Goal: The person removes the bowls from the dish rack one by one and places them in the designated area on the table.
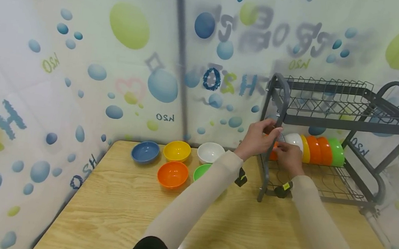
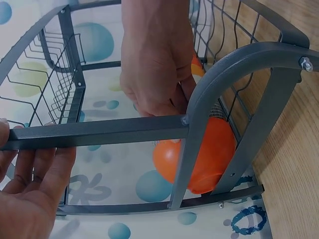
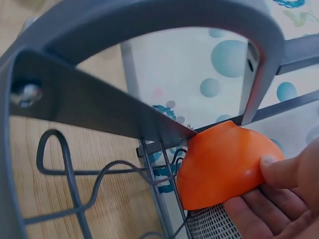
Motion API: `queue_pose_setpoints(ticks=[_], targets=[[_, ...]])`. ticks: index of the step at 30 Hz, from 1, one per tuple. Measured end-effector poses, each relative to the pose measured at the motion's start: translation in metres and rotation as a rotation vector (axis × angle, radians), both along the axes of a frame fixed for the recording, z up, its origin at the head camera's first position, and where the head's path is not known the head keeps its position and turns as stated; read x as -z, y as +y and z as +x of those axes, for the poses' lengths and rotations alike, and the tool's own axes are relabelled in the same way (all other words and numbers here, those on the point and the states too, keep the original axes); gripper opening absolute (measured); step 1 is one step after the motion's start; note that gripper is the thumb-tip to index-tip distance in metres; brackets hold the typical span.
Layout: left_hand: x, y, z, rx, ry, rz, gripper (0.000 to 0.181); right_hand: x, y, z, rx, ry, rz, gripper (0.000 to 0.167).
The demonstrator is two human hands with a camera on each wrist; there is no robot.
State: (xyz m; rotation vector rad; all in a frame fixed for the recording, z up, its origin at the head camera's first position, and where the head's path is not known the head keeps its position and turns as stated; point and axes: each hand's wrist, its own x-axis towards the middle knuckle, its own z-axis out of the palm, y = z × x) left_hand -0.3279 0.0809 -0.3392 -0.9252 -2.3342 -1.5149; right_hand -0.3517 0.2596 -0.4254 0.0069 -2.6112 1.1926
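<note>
On the rack's lower tier, at its left end, the right hand (image 1: 290,157) pinches an orange bowl (image 3: 224,167), thumb on the outside and fingers beneath, as the right wrist view shows. The same orange bowl (image 2: 214,154) shows behind the rack's side bar in the left wrist view. The left hand (image 1: 257,140) holds the rack's left side frame, its fingers (image 2: 55,169) curled round the grey bar. Right of the right hand, white (image 1: 293,139), yellow (image 1: 305,148), orange (image 1: 314,149) and green bowls (image 1: 336,152) stand on edge in a row.
Left of the rack, on the wooden table (image 1: 104,211), sit a blue bowl (image 1: 145,152), a yellow bowl (image 1: 177,151), a white bowl (image 1: 210,153), an orange bowl (image 1: 172,174) and a green bowl (image 1: 200,172) partly behind the left sleeve. The rack's upper wire tier (image 1: 329,123) overhangs the hands.
</note>
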Motion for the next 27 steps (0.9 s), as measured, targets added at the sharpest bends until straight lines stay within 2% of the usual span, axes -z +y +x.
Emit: queue_pose_setpoints(ticks=[7, 11, 15, 19, 24, 27], targets=[[-0.001, 0.0, -0.001, 0.011, 0.0, 0.011, 0.026, 0.0, 0.003, 0.0, 0.033, -0.154, -0.285, 0.045], [0.0, 0.0, 0.001, 0.002, -0.009, 0.01, 0.026, 0.001, 0.005, -0.001, 0.057, -0.21, -0.384, 0.048], [0.001, 0.0, 0.002, 0.0, -0.013, 0.012, 0.026, 0.0, 0.007, 0.0, 0.087, -0.272, -0.441, 0.05], [0.002, 0.001, 0.002, -0.004, -0.011, 0.017, 0.026, -0.001, 0.011, 0.002, 0.086, -0.275, -0.511, 0.051], [0.002, 0.001, 0.001, -0.006, -0.006, 0.022, 0.025, -0.004, 0.016, 0.005, 0.04, -0.263, -0.625, 0.055], [0.002, 0.001, 0.001, -0.011, -0.004, 0.016, 0.025, -0.005, 0.02, 0.007, 0.02, -0.283, -0.725, 0.057]])
